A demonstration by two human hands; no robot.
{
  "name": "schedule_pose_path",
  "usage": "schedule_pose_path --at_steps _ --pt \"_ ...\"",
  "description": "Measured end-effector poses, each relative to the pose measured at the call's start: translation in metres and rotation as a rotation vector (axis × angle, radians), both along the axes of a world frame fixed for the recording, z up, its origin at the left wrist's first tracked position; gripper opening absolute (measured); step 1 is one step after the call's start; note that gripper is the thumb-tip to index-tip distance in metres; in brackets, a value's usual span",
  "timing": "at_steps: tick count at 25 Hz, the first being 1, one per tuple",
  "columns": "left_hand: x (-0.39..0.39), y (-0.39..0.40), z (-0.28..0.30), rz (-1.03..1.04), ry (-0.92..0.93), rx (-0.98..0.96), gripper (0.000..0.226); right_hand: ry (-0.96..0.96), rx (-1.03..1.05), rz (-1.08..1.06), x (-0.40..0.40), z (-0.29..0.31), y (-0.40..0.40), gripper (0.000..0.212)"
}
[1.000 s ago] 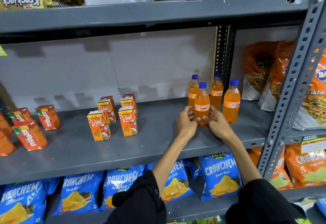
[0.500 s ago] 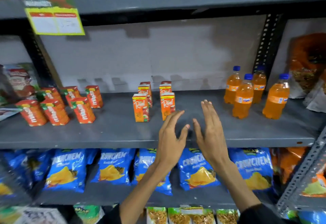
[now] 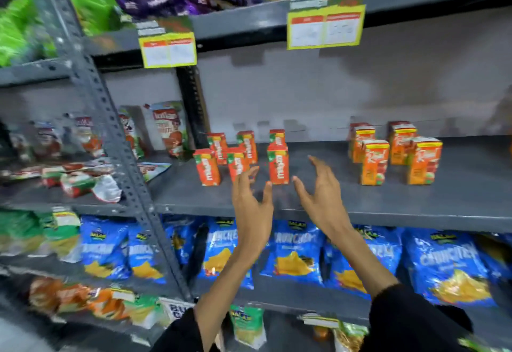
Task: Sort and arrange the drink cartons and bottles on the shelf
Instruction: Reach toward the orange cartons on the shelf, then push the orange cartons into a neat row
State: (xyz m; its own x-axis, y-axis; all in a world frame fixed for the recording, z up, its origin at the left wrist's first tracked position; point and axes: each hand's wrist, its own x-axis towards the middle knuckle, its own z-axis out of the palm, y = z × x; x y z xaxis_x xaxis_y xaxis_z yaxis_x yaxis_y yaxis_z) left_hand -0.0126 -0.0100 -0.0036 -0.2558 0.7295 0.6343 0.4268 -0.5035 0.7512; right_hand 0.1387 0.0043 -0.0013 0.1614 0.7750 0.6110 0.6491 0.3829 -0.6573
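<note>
Several red drink cartons (image 3: 278, 166) stand in a loose cluster at the left of the grey shelf (image 3: 388, 207). Further right stands a group of orange "Real" juice cartons (image 3: 374, 161). My left hand (image 3: 250, 202) hovers open, its fingertips just in front of the red cartons. To the right of the nearest red carton my right hand (image 3: 321, 191) is also open, fingers spread. Neither hand holds anything. The orange bottles are out of view to the right. The picture is blurred by motion.
A slotted grey upright (image 3: 110, 135) divides this bay from the left bay, where red snack packets (image 3: 80, 177) lie. Blue chip bags (image 3: 293, 257) fill the shelf below. Yellow price tags (image 3: 324, 25) hang from the shelf above.
The view has swung left: the orange bottles have left the frame and the red cartons are now central. Both hands let go of the bottles and moved left, open, to the red cartons.
</note>
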Motion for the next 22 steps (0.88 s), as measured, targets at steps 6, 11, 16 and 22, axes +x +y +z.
schedule_pose_path --at_steps 6,11,16,22 --pt "-0.064 0.045 -0.008 0.067 0.06 -0.161 0.06 0.067 -0.266 -0.126 -0.067 0.004 0.045 0.094" --pt "-0.07 0.071 -0.008 0.143 0.182 -0.28 0.082 -0.025 -0.34 -0.357 -0.093 0.005 0.064 0.088" --pt "-0.074 0.09 -0.005 0.275 0.264 -0.298 0.074 -0.063 -0.315 -0.436 -0.099 0.004 0.066 0.072" --pt "-0.078 0.093 -0.007 0.297 0.362 -0.209 0.049 -0.164 -0.363 -0.44 -0.101 0.006 0.072 0.071"
